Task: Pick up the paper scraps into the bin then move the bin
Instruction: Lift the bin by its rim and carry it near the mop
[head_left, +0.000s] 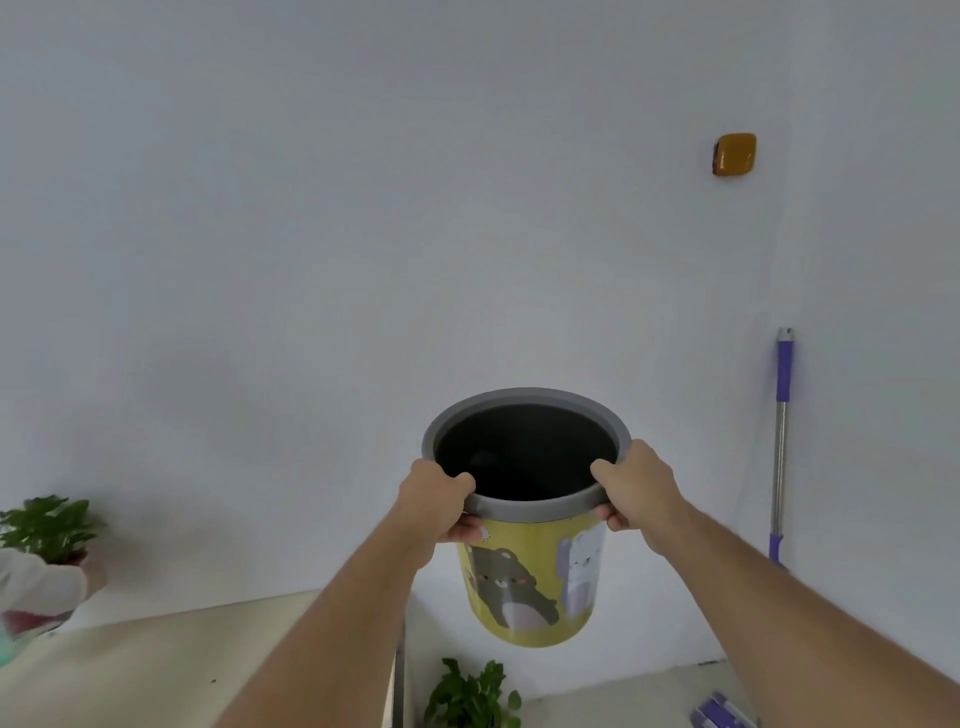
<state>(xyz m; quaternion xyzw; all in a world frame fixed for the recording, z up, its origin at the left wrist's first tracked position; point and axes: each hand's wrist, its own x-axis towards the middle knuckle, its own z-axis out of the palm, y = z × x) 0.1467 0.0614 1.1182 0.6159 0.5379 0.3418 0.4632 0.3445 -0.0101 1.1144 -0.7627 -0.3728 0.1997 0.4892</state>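
The bin (530, 587) is yellow with cartoon bears on its side and a grey rim around a dark inside. It hangs in the air in front of the white wall, held by both hands. My left hand (441, 506) grips the rim on its near left, thumb over the top. My right hand (636, 493) grips the rim on its near right in the same way. The bin's inside is too dark to show any contents. No paper scraps are in view.
A beige table (156, 665) fills the lower left, with a potted plant (49, 527) at its far left. Another green plant (470, 696) stands on the floor below the bin. A purple-handled mop (782, 447) leans on the wall at right. An orange box (734, 154) is fixed to the wall.
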